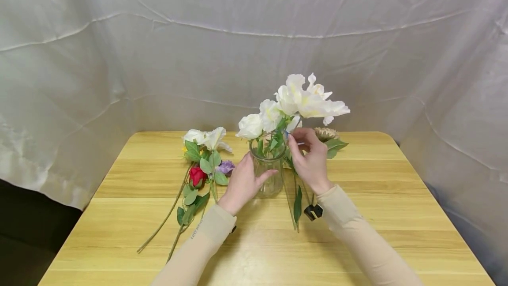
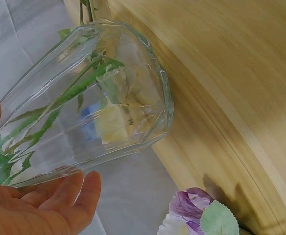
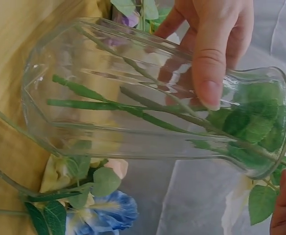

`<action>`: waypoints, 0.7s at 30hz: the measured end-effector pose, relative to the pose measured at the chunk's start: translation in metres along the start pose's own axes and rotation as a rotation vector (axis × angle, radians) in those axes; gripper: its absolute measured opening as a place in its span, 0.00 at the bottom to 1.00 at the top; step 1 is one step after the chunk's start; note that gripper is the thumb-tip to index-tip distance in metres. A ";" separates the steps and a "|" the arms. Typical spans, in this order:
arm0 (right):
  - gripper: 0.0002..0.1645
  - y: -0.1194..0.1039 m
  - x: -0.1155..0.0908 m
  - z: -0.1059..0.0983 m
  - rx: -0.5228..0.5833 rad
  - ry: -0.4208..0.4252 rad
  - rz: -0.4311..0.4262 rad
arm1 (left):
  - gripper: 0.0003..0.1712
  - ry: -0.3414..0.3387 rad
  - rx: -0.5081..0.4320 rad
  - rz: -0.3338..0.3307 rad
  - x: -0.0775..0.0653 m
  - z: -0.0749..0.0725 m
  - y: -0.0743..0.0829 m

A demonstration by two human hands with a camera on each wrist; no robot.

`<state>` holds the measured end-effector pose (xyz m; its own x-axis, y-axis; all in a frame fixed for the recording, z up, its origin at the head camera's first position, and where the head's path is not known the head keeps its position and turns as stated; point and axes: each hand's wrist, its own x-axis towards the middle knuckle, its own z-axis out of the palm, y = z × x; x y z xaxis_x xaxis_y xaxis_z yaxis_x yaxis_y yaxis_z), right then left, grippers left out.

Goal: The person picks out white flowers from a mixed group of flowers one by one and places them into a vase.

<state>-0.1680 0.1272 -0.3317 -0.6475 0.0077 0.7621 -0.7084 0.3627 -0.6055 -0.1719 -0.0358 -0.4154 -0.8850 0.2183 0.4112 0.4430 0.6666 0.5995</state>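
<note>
A clear glass vase (image 1: 270,184) stands on the table with several stems in it. My left hand (image 1: 242,183) grips the vase from the left, thumb across its near side and fingers around the far side. At the rim, my right hand (image 1: 311,159) pinches the stem of a large white flower (image 1: 317,104) between thumb and fingers. That stem (image 3: 182,104) slants down inside the glass in the right wrist view. A white rose (image 1: 250,126) and another white bloom (image 1: 270,114) lean out over the left of the mouth.
Left of the vase lie a red rose (image 1: 196,175), a purple flower (image 1: 225,167) and white flowers (image 1: 214,138) with long stems. To the right are a beige flower (image 1: 326,133) and a blue flower (image 3: 111,210). A grey cloth (image 1: 254,65) hangs behind the wooden table (image 1: 381,233).
</note>
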 end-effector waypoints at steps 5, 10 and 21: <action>0.03 0.005 -0.004 0.002 -0.027 -0.023 0.031 | 0.41 0.005 -0.009 -0.003 0.000 0.001 0.000; 0.02 0.008 -0.006 0.002 -0.054 -0.031 0.071 | 0.42 -0.003 -0.003 -0.017 0.000 0.000 0.000; 0.05 0.043 -0.007 0.001 -0.174 -0.117 0.054 | 0.42 -0.011 -0.004 -0.027 -0.001 -0.001 0.001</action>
<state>-0.1940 0.1416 -0.3631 -0.7188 -0.0730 0.6914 -0.6189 0.5203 -0.5885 -0.1707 -0.0361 -0.4145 -0.8979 0.2082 0.3877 0.4198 0.6698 0.6125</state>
